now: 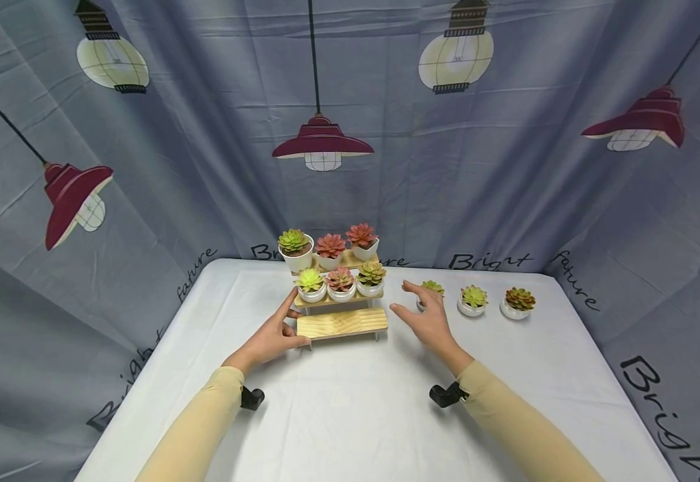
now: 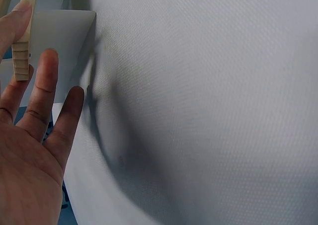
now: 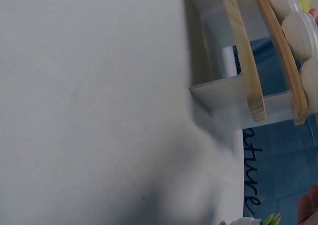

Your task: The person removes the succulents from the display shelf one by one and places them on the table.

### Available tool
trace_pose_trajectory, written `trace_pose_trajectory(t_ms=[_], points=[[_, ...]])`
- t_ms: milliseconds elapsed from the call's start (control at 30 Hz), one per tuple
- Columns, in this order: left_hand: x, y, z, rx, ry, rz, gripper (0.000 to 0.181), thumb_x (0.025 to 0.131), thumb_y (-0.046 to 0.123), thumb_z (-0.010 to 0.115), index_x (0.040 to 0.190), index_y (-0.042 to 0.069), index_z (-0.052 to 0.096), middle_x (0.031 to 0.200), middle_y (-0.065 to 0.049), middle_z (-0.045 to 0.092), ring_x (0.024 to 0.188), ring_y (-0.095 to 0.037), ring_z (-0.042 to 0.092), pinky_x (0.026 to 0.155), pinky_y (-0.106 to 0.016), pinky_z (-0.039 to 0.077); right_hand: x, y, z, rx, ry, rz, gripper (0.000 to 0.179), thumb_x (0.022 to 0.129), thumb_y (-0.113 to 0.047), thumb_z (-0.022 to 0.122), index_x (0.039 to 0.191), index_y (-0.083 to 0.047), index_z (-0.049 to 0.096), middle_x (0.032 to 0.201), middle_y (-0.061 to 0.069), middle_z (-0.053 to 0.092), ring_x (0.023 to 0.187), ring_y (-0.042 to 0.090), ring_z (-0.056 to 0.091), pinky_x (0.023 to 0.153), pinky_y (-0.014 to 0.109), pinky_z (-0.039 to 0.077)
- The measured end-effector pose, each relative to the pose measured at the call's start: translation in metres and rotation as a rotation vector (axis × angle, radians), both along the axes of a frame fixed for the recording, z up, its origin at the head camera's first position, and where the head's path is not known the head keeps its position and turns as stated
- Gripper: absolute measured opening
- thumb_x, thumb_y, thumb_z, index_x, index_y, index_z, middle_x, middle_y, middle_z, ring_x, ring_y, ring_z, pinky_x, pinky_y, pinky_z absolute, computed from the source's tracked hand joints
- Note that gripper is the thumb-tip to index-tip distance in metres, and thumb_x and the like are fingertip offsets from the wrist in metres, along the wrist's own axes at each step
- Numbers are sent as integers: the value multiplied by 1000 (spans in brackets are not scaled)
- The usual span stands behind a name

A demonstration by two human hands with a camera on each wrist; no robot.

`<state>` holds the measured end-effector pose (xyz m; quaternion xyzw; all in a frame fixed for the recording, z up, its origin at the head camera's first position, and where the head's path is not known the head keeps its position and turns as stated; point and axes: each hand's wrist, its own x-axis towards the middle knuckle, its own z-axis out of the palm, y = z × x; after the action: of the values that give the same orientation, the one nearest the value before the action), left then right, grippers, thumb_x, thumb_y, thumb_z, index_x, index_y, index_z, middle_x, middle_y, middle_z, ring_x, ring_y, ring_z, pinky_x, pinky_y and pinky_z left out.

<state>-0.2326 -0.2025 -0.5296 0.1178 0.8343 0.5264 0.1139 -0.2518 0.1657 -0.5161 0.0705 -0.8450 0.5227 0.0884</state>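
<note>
From my head I look forward and down over the white table (image 1: 350, 428), while two close, sideways-turned wrist views face my left hand (image 2: 30, 150) and, from its right, the tiered stand (image 3: 244, 56), partly visible in all three.

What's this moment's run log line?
Left hand: holding three-tiered pale-wood stand; right hand: empty, near white-potted green succulent; on stand: six white-potted succulents
</note>
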Motion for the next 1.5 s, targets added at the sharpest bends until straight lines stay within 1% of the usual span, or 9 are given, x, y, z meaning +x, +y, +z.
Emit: trace_pose_trajectory(t_ms=[133,367,533,767,900,1000,1167,1333,1500], points=[[0,-1,-1,-3,4,2,115,86,20,86,161,52,4,138,-15,47,75,-22,63,62,-33,49,-1,-7,3,3,2,7,66,91,-32,80,149,-14,55,143,7,56,139,29,34,109,52,35],[1,-1,0,0,4,1,115,86,20,86,161,52,4,138,-14,47,75,-22,63,62,-32,48,-6,-17,3,16,2,14,69,90,-35,81,151,-17,53,143,4,56,140,27,35,109,49,34],[2,0,1,3,3,-2,115,86,18,86,161,52,4,138,-15,46,75,-22,63,61,-32,48,-9,-24,6,6,-3,27,70,90,-37,81,151,-20,52,142,3,56,139,26,36,110,50,34],[0,-1,-2,-2,13,0,115,86,20,86,161,52,4,138,-15,47,74,-22,62,61,-32,48,-10,-33,12,-14,-26,28,72,88,-40,82,150,-20,52,141,2,56,139,26,35,109,51,33],[0,-1,-2,-5,15,4,115,86,19,86,161,52,4,137,-14,48,74,-21,62,61,-32,48,-13,-36,12,-17,-34,28,72,88,-41,82,151,-21,52,141,3,56,140,25,34,109,51,33],[0,-1,-1,-7,13,4,115,86,19,86,161,52,4,138,-14,48,74,-21,62,61,-32,48,-14,-38,12,-16,-39,25,73,87,-44,82,150,-22,53,140,3,55,141,25,33,110,53,32],[1,0,0,-9,13,5,115,86,20,86,161,52,4,138,-15,48,74,-21,62,61,-32,49,-17,-41,13,-19,-39,16,74,85,-45,83,148,-20,55,140,5,55,140,27,34,112,58,28],[0,-1,-1,-6,14,4,115,86,20,86,161,52,5,138,-15,48,74,-21,61,61,-32,48,-19,-44,13,-17,-41,16,73,85,-42,84,147,-16,55,141,6,53,141,28,33,114,58,26],[0,-2,-1,3,8,2,116,86,20,86,160,53,4,137,-14,48,74,-22,62,61,-32,48,-20,-46,15,-33,-48,26,73,86,-42,84,147,-15,55,143,8,51,140,30,33,113,58,27]])
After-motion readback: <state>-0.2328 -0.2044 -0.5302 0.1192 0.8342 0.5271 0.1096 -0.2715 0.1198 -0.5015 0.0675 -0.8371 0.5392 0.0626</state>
